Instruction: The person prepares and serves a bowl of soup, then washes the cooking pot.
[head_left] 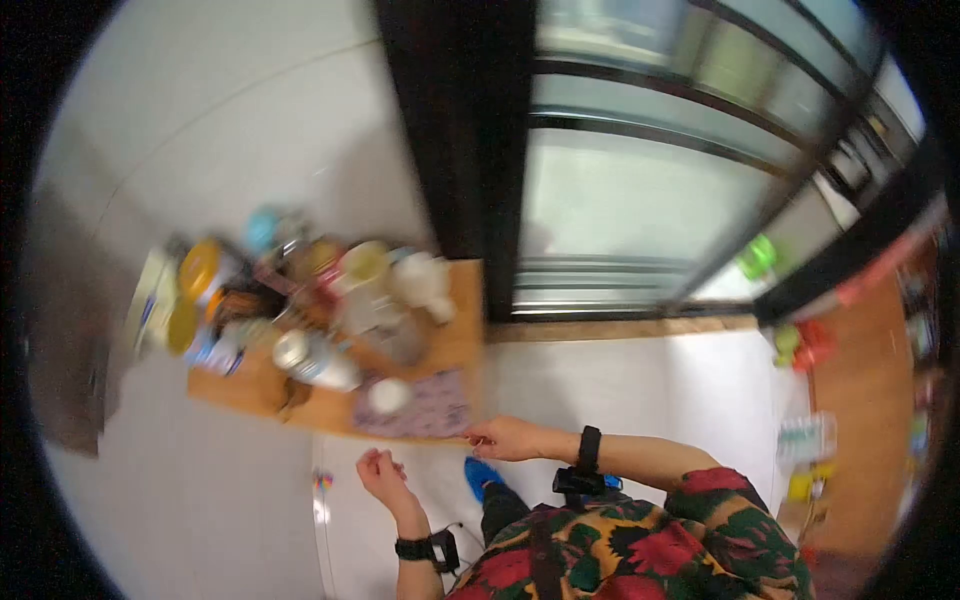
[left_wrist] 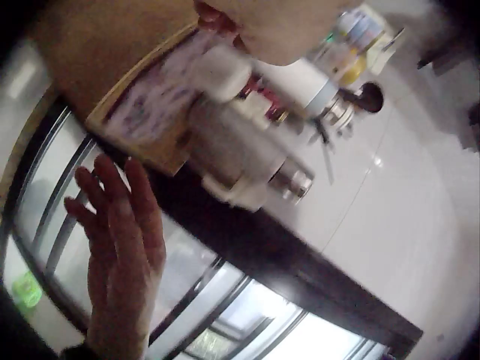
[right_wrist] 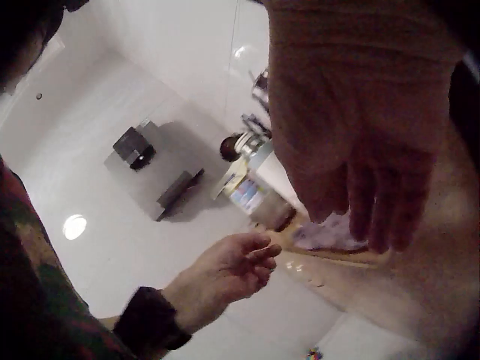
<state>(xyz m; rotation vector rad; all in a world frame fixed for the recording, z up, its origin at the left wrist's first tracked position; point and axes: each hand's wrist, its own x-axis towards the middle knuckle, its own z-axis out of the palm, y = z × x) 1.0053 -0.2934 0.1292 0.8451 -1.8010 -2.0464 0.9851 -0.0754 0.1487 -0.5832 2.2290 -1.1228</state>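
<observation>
In the head view, my right hand (head_left: 505,438) is at the front right corner of a small wooden table (head_left: 465,300), fingertips right at the edge of a purple patterned cloth (head_left: 435,400). Its fingers (right_wrist: 390,202) point down, fairly straight, in the right wrist view. My left hand (head_left: 385,480) hangs in front of the table, fingers loosely bent and apart from everything; the left wrist view shows this left hand (left_wrist: 124,247) with nothing in it. A white round container (head_left: 390,397) stands on the cloth. Beside it is a white bottle (head_left: 318,362), blurred.
Jars and bottles crowd the table's back and left, among them an orange-lidded jar (head_left: 205,270) and a pale jug (head_left: 425,285). A dark post (head_left: 465,130) rises behind, next to a glass sliding door (head_left: 620,200). A wooden shelf (head_left: 860,380) stands at right.
</observation>
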